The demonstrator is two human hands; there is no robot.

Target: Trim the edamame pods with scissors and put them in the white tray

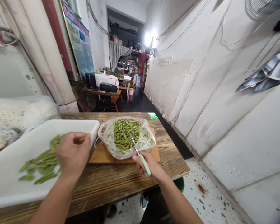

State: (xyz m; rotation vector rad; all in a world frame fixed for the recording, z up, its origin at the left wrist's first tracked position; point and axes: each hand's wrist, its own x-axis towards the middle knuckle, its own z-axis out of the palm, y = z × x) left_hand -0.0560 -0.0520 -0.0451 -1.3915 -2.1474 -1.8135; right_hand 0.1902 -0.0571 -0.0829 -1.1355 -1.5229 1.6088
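Observation:
My left hand (73, 152) is above the white plastic tray (67, 126), fingers closed in a pinch on a green soybean pod (84, 137), of which only the tip shows. Below and beside that hand, several more pods (45, 163) lie loose in the tray. In my right hand (149, 163) is a pair of scissors (143, 163) with pale green handles. Their narrow metal blades point up and away, over the near side of a clear plastic bag (109, 141). The bag stands open, filled with green soybean pods (126, 132).
Under the bag lies a wooden board (100, 157) on the wood-grain table (107, 180). A green QR-code sticker (153, 115) marks the table's far right corner. Filled plastic bags (16, 115) sit at the far left. A person (119, 70) is at a table in the background.

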